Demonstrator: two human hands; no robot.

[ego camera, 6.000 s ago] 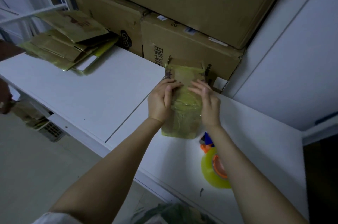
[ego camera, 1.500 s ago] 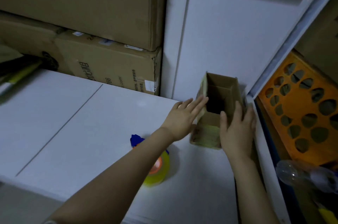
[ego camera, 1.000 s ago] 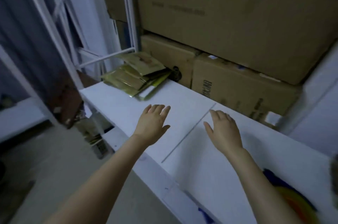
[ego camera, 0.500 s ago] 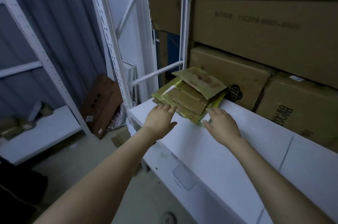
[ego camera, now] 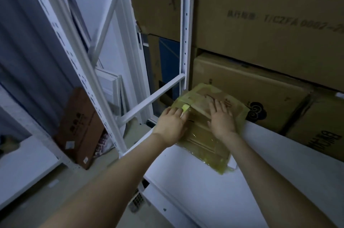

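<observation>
A stack of flattened yellow-green and brown carton blanks [ego camera: 206,140] lies at the left end of the white shelf [ego camera: 214,190]. My left hand [ego camera: 172,125] lies on the stack's left edge, with its fingertips at a small yellow tab. My right hand [ego camera: 221,118] rests flat, fingers straight, on the top blank. Neither hand visibly curls round a blank.
Large brown cartons [ego camera: 260,28] fill the shelf behind the stack, the lower one [ego camera: 247,93] right against it. White rack uprights and a crossbar [ego camera: 154,97] stand to the left. A brown flat box [ego camera: 80,127] leans on the floor below.
Both hands have moved forward from the bare shelf onto the stack of blanks. Earlier they left an erected small box at the shelf's right end, and the view swung left.
</observation>
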